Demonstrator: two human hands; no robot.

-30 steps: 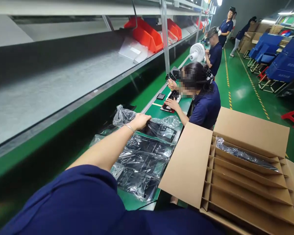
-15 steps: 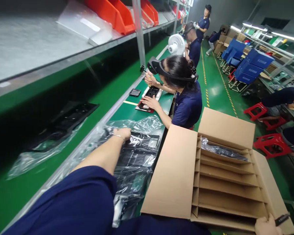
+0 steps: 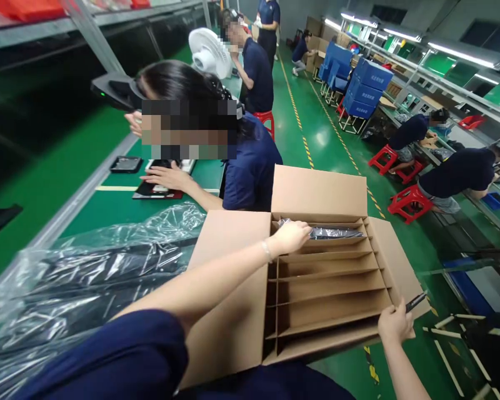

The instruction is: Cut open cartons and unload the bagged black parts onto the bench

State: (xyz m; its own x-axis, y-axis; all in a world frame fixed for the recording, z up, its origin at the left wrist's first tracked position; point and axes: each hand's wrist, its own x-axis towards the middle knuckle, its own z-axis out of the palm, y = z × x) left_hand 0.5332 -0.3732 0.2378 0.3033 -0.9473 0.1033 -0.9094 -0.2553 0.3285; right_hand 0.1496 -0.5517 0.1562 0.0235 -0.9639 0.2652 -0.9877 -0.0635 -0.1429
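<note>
Left hand [image 3: 290, 236]: arm stretched over the cardboard box [image 3: 233, 289], fingers closed on the end of the bagged black part [image 3: 335, 233] standing in the farthest slot, by the box's far wall. Right hand [image 3: 394, 325]: clasping the box's near right corner, a black pen [image 3: 415, 302] pinched in it. Part mostly hidden by dividers. Remaining slots open.

white fan [image 3: 209, 51], red stools [image 3: 409, 198], blue crates [image 3: 369, 83]
</note>
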